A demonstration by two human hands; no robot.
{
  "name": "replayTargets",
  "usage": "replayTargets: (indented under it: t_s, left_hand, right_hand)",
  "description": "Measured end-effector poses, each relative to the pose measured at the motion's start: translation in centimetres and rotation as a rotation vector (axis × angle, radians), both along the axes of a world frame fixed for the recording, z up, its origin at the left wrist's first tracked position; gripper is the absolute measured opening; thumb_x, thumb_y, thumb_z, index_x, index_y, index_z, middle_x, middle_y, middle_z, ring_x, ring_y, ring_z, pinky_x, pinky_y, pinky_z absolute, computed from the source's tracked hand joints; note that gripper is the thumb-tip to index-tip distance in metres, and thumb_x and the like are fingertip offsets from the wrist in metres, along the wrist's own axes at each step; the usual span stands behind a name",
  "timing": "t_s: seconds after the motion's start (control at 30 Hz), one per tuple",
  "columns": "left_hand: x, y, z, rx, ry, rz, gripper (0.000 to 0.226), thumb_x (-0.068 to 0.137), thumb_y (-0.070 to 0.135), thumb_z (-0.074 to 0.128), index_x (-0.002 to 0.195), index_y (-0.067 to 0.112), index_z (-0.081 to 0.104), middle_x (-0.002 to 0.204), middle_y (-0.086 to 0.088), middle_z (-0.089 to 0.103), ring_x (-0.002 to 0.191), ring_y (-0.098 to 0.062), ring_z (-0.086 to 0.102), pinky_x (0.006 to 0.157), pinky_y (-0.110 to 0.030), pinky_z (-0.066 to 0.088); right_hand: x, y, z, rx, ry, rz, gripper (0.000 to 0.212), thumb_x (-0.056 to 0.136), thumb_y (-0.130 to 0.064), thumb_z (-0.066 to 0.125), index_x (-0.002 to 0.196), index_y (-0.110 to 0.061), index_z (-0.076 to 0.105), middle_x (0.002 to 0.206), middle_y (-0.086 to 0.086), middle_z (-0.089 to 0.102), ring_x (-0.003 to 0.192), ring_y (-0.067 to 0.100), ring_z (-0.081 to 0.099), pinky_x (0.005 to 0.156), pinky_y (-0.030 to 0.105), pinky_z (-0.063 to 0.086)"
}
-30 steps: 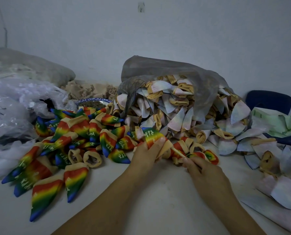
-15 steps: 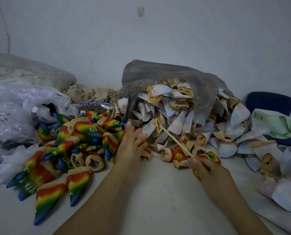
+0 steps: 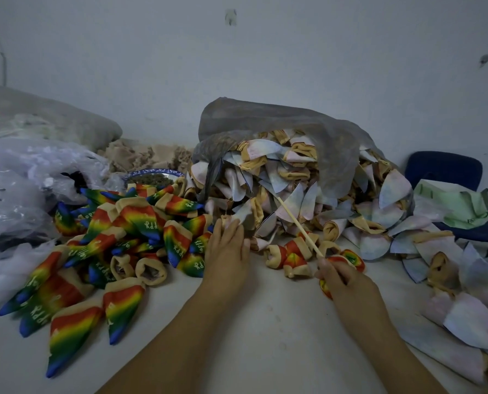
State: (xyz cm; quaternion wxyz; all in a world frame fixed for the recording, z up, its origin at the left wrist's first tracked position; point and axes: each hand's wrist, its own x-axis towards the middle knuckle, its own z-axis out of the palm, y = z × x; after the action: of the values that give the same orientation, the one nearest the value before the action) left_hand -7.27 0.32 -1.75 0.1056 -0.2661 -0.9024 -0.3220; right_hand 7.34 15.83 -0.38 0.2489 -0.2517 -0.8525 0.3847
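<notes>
At lower centre, a person's right hand (image 3: 343,280) pinched a thin wooden stick (image 3: 296,223) slanting up to mid-frame. The left hand (image 3: 227,251), fingers nearly straight, touched a pale sock (image 3: 241,216) below the grey bag (image 3: 265,118), with rainbow socks (image 3: 140,220) at left.

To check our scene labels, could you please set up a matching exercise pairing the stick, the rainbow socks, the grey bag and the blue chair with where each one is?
Things:
1. stick
2. rainbow socks
3. grey bag
4. blue chair

Places:
A. draped over the pale heap
B. at the right edge, with green cloth lying on it
C. pinched in the right hand
D. piled on the left of the table

Pairs: 1-C, 2-D, 3-A, 4-B.
</notes>
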Motion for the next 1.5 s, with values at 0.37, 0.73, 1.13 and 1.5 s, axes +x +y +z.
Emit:
replayTargets:
  t_s: [0.37, 0.73, 1.13, 1.5]
  left_hand:
    - [3.2, -0.3, 3.3, 1.284, -0.803, -0.303, 0.029, 0.097, 0.024, 0.052, 0.109, 0.006, 0.071, 0.114, -0.009, 0.072, 0.096, -0.021, 0.071, 0.079, -0.031, 0.055]
    - [4.0, 0.6, 1.9, 1.096, -1.108, -0.551, 0.035, 0.086, 0.029, 0.063, 0.111, 0.007, 0.074, 0.108, -0.006, 0.073, 0.093, -0.019, 0.071, 0.072, -0.025, 0.057]
    - [4.7, 1.2, 1.1, 0.552, -0.440, -0.496, 0.032, 0.092, 0.032, 0.065, 0.087, 0.063, 0.069, 0.100, 0.031, 0.066, 0.095, 0.007, 0.059, 0.084, -0.018, 0.053]
    - [4.8, 1.4, 1.3, 0.819, -0.766, -0.488, 0.016, 0.090, 0.025, 0.065, 0.098, 0.027, 0.079, 0.105, -0.005, 0.075, 0.102, -0.021, 0.070, 0.089, -0.034, 0.058]
  right_hand:
    - [0.0, -1.4, 1.2, -0.122, 0.151, 0.042, 0.032, 0.087, -0.057, 0.047, 0.077, -0.029, 0.061, 0.064, 0.004, 0.054, 0.051, -0.001, 0.048, 0.043, 0.012, 0.034]
    - [-0.2, -2.0, 1.0, -0.240, 0.184, 0.134, 0.029, 0.088, -0.055, 0.048, 0.078, -0.032, 0.061, 0.068, -0.025, 0.059, 0.062, -0.010, 0.054, 0.051, 0.011, 0.039]
    - [-0.1, -2.2, 1.3, -0.303, 0.234, 0.169, 0.043, 0.074, -0.068, 0.045, 0.088, -0.033, 0.064, 0.076, -0.017, 0.066, 0.069, -0.006, 0.059, 0.056, 0.012, 0.041]
    - [-0.4, -2.1, 0.8, -0.208, 0.264, 0.217, 0.010, 0.092, -0.031, 0.057, 0.084, -0.038, 0.059, 0.080, -0.013, 0.062, 0.071, 0.000, 0.057, 0.056, 0.007, 0.043]
